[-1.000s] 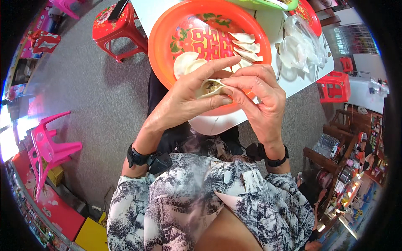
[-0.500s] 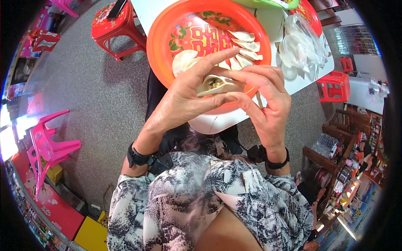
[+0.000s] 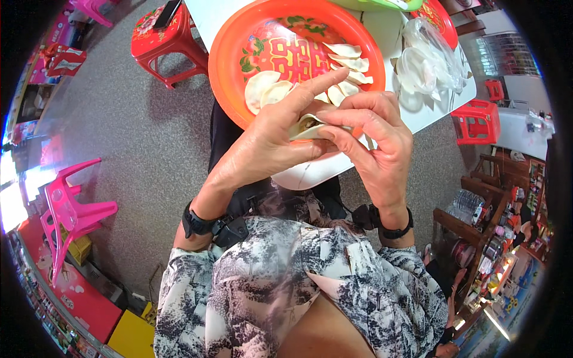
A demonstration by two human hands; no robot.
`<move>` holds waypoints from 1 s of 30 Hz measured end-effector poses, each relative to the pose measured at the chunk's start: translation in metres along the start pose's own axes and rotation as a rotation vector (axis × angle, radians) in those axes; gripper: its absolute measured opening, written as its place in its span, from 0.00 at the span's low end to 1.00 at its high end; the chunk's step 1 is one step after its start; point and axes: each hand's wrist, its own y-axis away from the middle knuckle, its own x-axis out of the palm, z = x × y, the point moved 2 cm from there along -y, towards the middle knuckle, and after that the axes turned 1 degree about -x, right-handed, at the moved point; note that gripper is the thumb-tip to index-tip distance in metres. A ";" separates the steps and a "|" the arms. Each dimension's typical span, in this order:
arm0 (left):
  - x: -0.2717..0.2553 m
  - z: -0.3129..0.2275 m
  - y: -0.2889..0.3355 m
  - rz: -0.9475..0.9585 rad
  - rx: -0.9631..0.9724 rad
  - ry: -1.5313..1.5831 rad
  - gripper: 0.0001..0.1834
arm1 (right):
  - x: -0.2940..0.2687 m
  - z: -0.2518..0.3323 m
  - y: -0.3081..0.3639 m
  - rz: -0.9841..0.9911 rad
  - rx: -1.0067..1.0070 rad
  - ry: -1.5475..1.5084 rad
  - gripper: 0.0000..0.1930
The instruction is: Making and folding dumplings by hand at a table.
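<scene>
Between my hands, above the near edge of a round red tray (image 3: 230,45), is a half-folded dumpling (image 3: 306,132) with dark greenish filling showing in its opening. My right hand (image 3: 377,134) pinches the dumpling's right end between thumb and fingers. My left hand (image 3: 262,134) cradles the left end, its index finger stretched out over the tray and its thumb below. Folded dumplings (image 3: 352,64) lie in a row at the tray's right side. More dumplings (image 3: 261,86) rest at its left, partly covered by my left hand.
The tray stands on a white table (image 3: 412,113). A clear plastic bag with white wrappers (image 3: 427,68) lies right of it, and a green container (image 3: 382,5) sits at the far edge. A red stool (image 3: 161,39) holding a phone (image 3: 167,14) is at the far left.
My right fingers have moved left along the dumpling's edge, and its opening has narrowed. My left thumb has dropped away from the right thumb.
</scene>
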 end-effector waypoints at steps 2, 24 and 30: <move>-0.001 0.000 0.000 0.011 0.011 -0.027 0.43 | 0.001 -0.001 0.001 -0.011 -0.019 0.011 0.12; -0.004 0.010 0.000 -0.060 -0.049 0.050 0.40 | -0.007 0.003 -0.005 -0.018 0.033 0.055 0.11; 0.000 0.003 -0.001 -0.052 0.062 -0.044 0.41 | -0.003 0.004 -0.007 0.080 0.077 0.061 0.13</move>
